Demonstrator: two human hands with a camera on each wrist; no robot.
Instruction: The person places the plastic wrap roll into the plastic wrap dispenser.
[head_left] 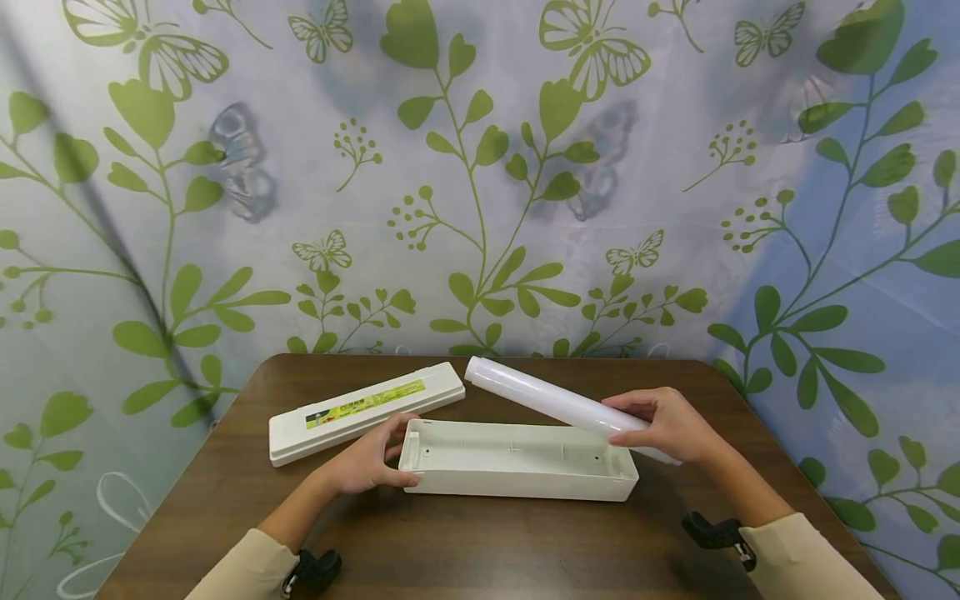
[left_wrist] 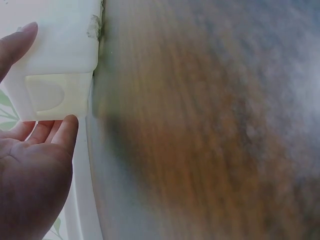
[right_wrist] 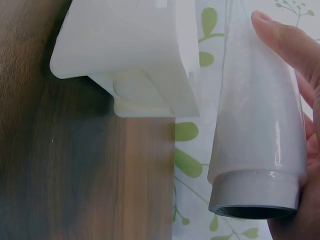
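Note:
A long white plastic box (head_left: 517,483) without its lid stands at the middle of the table, its inside facing up. My left hand (head_left: 369,462) grips its left end, thumb on the front wall and fingers at the back corner; the left wrist view shows the box end (left_wrist: 60,95) between thumb and fingers. My right hand (head_left: 667,425) holds a roll of plastic wrap (head_left: 540,396) near its right end. Tilted, the roll lies behind and above the box's right part, its left end farther back. Its open tube end (right_wrist: 255,200) shows in the right wrist view.
A white lid (head_left: 367,408) with a yellow-green label lies on the brown wooden table (head_left: 465,542), behind and left of the box. A patterned cloth (head_left: 480,208) with leaves and butterflies hangs behind the table. Black straps sit at both wrists.

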